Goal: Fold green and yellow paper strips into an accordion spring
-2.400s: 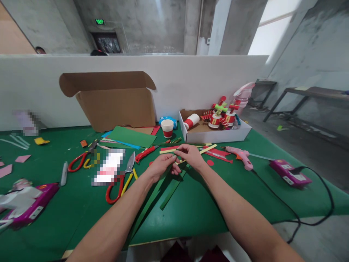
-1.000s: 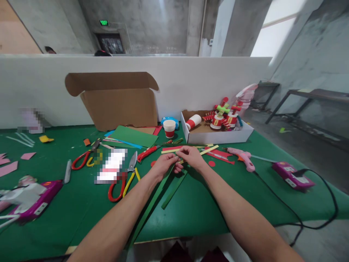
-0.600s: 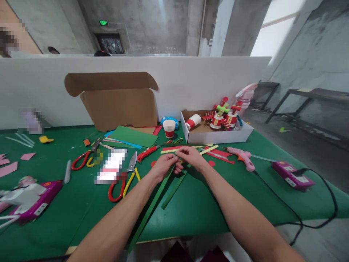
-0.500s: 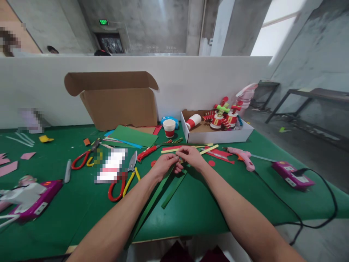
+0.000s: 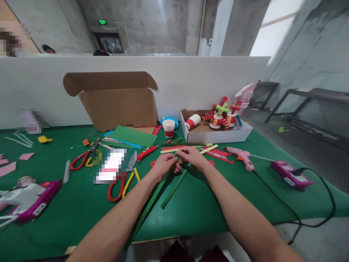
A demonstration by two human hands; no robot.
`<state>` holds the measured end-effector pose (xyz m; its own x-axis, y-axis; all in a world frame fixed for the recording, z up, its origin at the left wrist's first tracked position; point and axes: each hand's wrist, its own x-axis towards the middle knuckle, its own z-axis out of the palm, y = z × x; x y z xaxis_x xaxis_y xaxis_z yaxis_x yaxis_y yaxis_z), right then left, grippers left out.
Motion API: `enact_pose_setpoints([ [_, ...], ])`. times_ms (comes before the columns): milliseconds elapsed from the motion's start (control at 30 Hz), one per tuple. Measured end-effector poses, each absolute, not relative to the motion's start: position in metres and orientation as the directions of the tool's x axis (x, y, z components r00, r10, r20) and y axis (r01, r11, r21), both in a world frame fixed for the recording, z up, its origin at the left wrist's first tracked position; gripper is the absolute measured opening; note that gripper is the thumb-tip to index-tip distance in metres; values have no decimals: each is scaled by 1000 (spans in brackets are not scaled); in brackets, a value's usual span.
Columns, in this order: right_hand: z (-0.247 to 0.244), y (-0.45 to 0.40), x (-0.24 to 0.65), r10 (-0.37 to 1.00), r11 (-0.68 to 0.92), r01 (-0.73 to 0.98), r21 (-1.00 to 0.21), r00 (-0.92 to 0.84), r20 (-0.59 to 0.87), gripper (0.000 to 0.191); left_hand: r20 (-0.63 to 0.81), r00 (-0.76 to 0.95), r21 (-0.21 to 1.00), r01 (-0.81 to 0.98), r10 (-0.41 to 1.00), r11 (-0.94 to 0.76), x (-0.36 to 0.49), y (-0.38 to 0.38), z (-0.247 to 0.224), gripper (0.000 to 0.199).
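Note:
My left hand [image 5: 165, 164] is closed, pinching a long green paper strip [image 5: 152, 200] that trails down past the table's front edge. My right hand [image 5: 193, 157] meets it fingertip to fingertip, its fingers closed on the strips where they come together; the exact fold is mostly hidden. A second green strip [image 5: 174, 191] slants down from under the hands onto the table. Beyond the right hand lie a pale yellow strip [image 5: 209, 149] and red paper strips [image 5: 222, 154]. Left of my left hand rest scissors [image 5: 131, 169] with red and yellow handles.
A paper cup [image 5: 168, 128] stands ahead, near a white box [image 5: 218, 137] holding several cup figures. A red-handled knife [image 5: 146, 153], green paper sheets [image 5: 136, 136] and pliers [image 5: 94, 145] lie leftward. On the right are a pink glue gun [image 5: 241, 154] and a purple power strip [image 5: 291, 175].
My fingertips shift slightly at the join, and a bit of green paper shows between them. Both hands stay in nearly the same place; the view drifts very slightly.

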<state>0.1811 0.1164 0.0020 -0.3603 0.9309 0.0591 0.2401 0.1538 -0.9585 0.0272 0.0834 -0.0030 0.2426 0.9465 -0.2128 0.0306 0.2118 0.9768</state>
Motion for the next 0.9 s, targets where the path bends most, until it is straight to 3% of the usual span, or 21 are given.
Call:
enact_pose_setpoints([
  [167, 5, 118, 187, 872, 442, 384, -810, -397, 287, 12, -45, 213, 929, 368, 976, -38, 23, 86, -5, 19],
  [400, 10, 117, 193, 811, 555, 406, -726, -459, 364, 5, 67, 234, 789, 582, 970, -195, 18, 83, 3, 19],
  [667, 13, 117, 194, 792, 567, 349, -746, -479, 377, 6, 91, 244, 770, 597, 966, -224, 18, 83, 4, 18],
  [900, 15, 116, 193, 863, 417, 285, -863, -423, 277, 18, 92, 229, 781, 587, 969, -213, 19, 81, 9, 18],
])
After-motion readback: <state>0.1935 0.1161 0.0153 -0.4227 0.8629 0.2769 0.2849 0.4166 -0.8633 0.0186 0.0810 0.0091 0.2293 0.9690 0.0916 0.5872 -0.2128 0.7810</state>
